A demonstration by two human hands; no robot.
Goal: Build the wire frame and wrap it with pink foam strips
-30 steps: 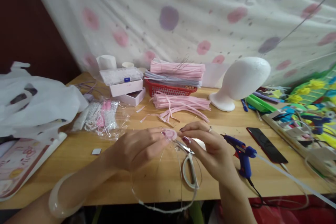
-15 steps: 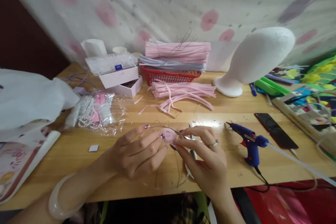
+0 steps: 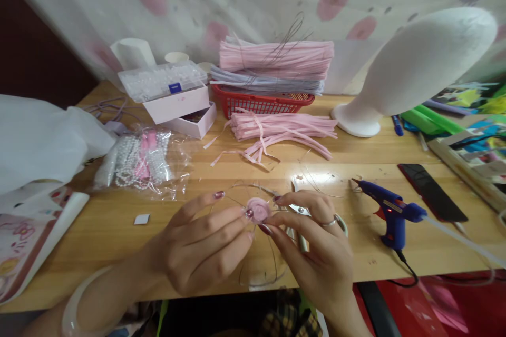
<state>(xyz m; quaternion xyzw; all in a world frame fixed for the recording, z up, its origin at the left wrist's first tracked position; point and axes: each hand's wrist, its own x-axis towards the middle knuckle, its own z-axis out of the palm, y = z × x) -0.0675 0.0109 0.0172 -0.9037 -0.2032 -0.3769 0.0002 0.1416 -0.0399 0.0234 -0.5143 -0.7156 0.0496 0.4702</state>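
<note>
Between both hands is a small pink rosette [image 3: 259, 210], coiled in a spiral, with thin wire looping around and below it. My left hand [image 3: 205, 245] pinches its left side between thumb and fingers, the index finger raised. On the rosette's right edge, the thumb and a finger of my right hand [image 3: 316, 242] are closed. The wire [image 3: 275, 268] hangs in a loop toward the table's front edge. A pair of scissors [image 3: 299, 209] lies on the table, partly hidden behind my right hand.
A blue glue gun [image 3: 389, 205] with a lit red light stands right, near a phone [image 3: 432, 192]. Behind lie pink strips [image 3: 280, 129], a red basket [image 3: 264, 103] and a white foam head form [image 3: 415, 63]. A bag of pearl beads [image 3: 142, 160] lies left.
The view has shifted, so the table's things sit differently in the picture. More of the scissors shows beside my right hand. Both hands still hold the rosette, with little change in grip.
</note>
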